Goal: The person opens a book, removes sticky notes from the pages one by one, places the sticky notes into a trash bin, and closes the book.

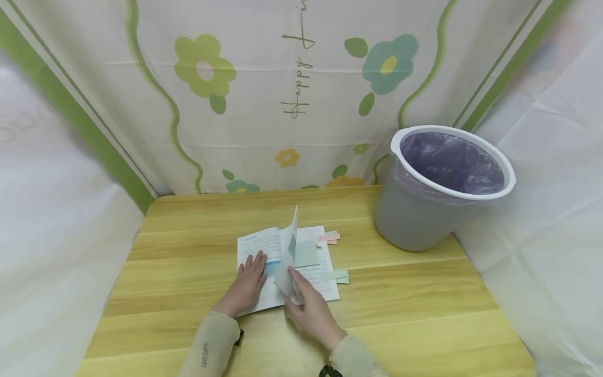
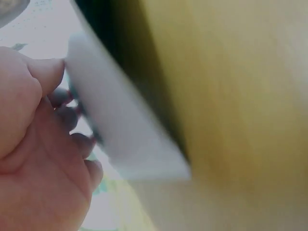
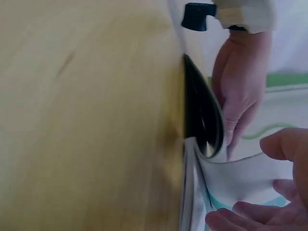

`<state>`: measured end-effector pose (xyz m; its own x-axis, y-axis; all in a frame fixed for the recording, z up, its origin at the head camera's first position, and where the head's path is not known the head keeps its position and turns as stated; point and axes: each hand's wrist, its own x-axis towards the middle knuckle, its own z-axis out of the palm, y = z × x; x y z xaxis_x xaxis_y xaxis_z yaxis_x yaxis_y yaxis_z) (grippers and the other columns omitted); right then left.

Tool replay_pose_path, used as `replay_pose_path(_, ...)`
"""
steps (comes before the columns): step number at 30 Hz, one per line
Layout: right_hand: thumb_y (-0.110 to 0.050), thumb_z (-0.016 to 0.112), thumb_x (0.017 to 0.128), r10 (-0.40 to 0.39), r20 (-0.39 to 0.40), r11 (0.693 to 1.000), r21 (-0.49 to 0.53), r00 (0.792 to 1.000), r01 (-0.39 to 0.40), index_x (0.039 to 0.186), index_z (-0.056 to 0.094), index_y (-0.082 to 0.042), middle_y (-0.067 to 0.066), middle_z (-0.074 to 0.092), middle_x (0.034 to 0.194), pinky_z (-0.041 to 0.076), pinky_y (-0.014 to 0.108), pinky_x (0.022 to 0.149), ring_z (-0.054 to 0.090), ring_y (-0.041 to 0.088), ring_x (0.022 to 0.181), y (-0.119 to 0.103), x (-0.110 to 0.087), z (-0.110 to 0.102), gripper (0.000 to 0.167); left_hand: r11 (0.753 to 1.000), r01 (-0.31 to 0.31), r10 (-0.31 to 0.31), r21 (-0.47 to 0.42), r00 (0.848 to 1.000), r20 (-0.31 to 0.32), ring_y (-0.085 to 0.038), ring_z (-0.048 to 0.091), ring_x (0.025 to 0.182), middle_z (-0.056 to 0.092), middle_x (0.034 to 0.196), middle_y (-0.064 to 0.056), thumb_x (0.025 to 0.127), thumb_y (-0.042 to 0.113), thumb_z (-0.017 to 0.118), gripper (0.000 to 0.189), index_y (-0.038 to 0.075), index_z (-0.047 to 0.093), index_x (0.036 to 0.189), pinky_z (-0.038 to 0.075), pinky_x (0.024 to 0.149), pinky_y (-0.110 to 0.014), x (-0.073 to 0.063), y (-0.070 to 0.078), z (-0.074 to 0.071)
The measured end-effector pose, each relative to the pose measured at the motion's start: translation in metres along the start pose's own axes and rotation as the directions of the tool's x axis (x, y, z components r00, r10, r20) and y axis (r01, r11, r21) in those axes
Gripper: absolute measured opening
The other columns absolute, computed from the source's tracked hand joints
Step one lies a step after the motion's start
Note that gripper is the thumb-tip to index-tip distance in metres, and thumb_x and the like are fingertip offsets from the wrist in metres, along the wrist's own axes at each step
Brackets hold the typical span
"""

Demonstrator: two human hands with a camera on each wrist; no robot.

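Observation:
An open book [image 1: 271, 299] lies on the wooden table, with a blue patch partly showing on its left page. My left hand [image 1: 246, 287] rests on that page, palm down with fingers extended. Between the halves one page [image 1: 287, 246] stands nearly upright. My right hand [image 1: 313, 314] is on its right side, fingertips against the page low down. In the right wrist view, this hand's thumb [image 3: 279, 144] is apart from its fingers [image 3: 257, 211]. A pale green note [image 1: 307, 253] is on the right page. Pink tabs [image 1: 330, 237] and green tabs [image 1: 340, 276] protrude rightward.
A grey bin [image 1: 414, 220] with a white rim and a purple liner stands at the table's back right. A flowered curtain [image 1: 264, 104] hangs behind the table [image 1: 188, 230], with white cloth on both sides.

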<state>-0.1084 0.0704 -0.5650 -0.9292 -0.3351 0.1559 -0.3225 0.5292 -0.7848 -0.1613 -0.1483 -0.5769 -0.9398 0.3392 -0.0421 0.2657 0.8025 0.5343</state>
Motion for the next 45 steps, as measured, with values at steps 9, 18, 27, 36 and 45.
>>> replay_pose_path(9, -0.029, 0.069, 0.093, -0.016, 0.125, 0.978, -0.207, 0.992, 0.042, 0.155, 0.035, -0.023, 0.011, 0.024, 0.162, 0.032, 0.050, 0.112, 0.031, 0.035, 0.143, -0.003, 0.000, 0.013, 0.071, 0.974, 0.092, -0.096, -0.207, 0.995, -0.011, -0.040, 0.011, 0.148, 0.021, 0.161, -0.016, 0.107, 0.012, 0.036, 0.052, 0.003, 0.023, 0.157, 0.003, 0.119, -0.055, -0.022, -0.018, -0.031)
replay_pose_path(18, -0.037, 0.066, 0.095, -0.026, 0.219, 0.930, -0.353, 0.975, 0.105, 0.152, 0.040, -0.010, 0.006, 0.022, 0.162, 0.028, 0.049, 0.115, 0.028, 0.036, 0.144, -0.004, 0.002, 0.016, 0.069, 0.987, 0.009, -0.034, -0.158, 0.986, -0.161, -0.046, 0.011, 0.146, 0.019, 0.159, -0.026, 0.104, -0.003, 0.031, 0.050, -0.007, 0.022, 0.154, 0.009, 0.117, -0.060, -0.028, -0.015, -0.061)
replay_pose_path(27, -0.041, 0.062, 0.096, -0.028, 0.302, 0.856, -0.486, 0.953, 0.179, 0.153, 0.038, -0.008, 0.008, 0.020, 0.163, 0.031, 0.053, 0.113, 0.029, 0.033, 0.144, -0.006, 0.003, 0.022, 0.070, 0.987, -0.011, -0.009, -0.158, 0.992, -0.128, -0.044, 0.009, 0.147, 0.018, 0.162, -0.021, 0.104, 0.002, 0.039, 0.051, 0.000, 0.028, 0.154, 0.015, 0.115, -0.060, -0.004, 0.009, -0.059)
replay_pose_path(36, -0.043, 0.062, 0.095, -0.020, 0.310, 0.766, -0.607, 0.951, 0.214, 0.154, 0.036, -0.009, 0.009, 0.020, 0.163, 0.032, 0.052, 0.112, 0.033, 0.031, 0.143, -0.005, 0.004, 0.030, 0.072, 0.991, 0.067, -0.059, -0.113, 0.996, 0.070, -0.047, 0.003, 0.147, 0.012, 0.164, -0.015, 0.107, 0.012, 0.035, 0.051, 0.010, 0.028, 0.157, 0.010, 0.116, -0.061, 0.040, 0.010, -0.033)
replay_pose_path(45, -0.041, 0.063, 0.095, -0.045, 0.317, 0.756, -0.610, 0.947, 0.240, 0.154, 0.035, -0.009, 0.009, 0.018, 0.164, 0.033, 0.052, 0.112, 0.033, 0.031, 0.143, -0.004, 0.004, 0.030, 0.073, 0.995, 0.105, -0.104, 0.002, 0.989, 0.103, -0.052, 0.001, 0.144, 0.006, 0.164, -0.016, 0.106, 0.035, 0.041, 0.063, 0.008, 0.018, 0.159, 0.011, 0.113, -0.066, 0.057, 0.006, -0.009)
